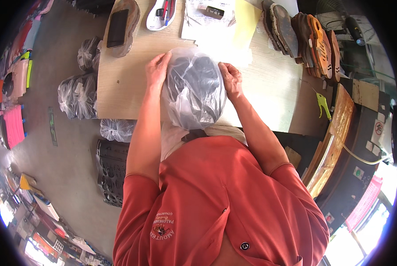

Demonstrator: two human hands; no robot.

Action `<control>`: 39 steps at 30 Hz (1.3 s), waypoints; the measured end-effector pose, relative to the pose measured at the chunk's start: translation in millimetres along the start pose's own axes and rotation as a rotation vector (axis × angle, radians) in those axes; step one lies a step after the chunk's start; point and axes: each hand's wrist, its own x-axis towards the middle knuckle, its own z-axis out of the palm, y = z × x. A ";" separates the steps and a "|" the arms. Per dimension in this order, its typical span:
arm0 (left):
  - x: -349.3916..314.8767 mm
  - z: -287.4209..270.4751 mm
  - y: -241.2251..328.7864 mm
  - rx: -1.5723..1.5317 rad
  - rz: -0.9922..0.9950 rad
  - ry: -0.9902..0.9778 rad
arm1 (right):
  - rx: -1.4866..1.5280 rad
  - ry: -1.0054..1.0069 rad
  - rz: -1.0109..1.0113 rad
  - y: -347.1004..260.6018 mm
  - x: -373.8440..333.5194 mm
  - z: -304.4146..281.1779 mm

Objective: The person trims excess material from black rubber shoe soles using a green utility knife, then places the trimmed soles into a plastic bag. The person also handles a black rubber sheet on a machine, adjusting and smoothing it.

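Note:
A clear plastic bag [180, 106] with dark contents inside lies over the near edge of the light wooden table [265, 93], close to my body. The film blurs what it holds; I cannot make out its kind. My left hand [157, 71] pinches the bag's upper left edge between thumb and fingers. On the opposite side, my right hand [232, 80] grips the upper right edge the same way. Both forearms reach forward, with the bag's film stretched between the hands.
At the back left, a phone [117, 31] rests on sole-shaped pieces [133, 22]. Pens lie in a white sole-shaped piece [153, 20] beside papers [198, 29]. Stacked sole shapes [315, 44] stand at the right. Wrapped bundles [81, 95] sit left of the table.

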 end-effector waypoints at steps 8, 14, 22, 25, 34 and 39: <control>-35.2 1.4 11.1 0.399 0.459 -0.004 | -0.344 0.050 -0.308 -32.2 -60.9 -16.6; -68.6 1.5 23.8 0.443 0.591 0.104 | -0.217 0.078 -0.100 -35.8 -72.8 -26.8; -182.1 -22.2 52.1 0.662 0.526 -0.064 | -0.565 -0.062 -0.351 -42.4 -111.5 -19.5; -196.6 -14.8 55.2 0.622 0.433 -0.143 | -0.518 -0.036 -0.395 -36.8 -113.1 -21.9; -219.3 -11.2 51.7 0.602 0.362 -0.405 | -0.339 0.010 -0.184 -9.3 -122.3 -47.6; -224.6 -12.1 44.1 0.641 0.283 -0.463 | -0.338 -0.021 -0.111 4.5 -125.7 -54.4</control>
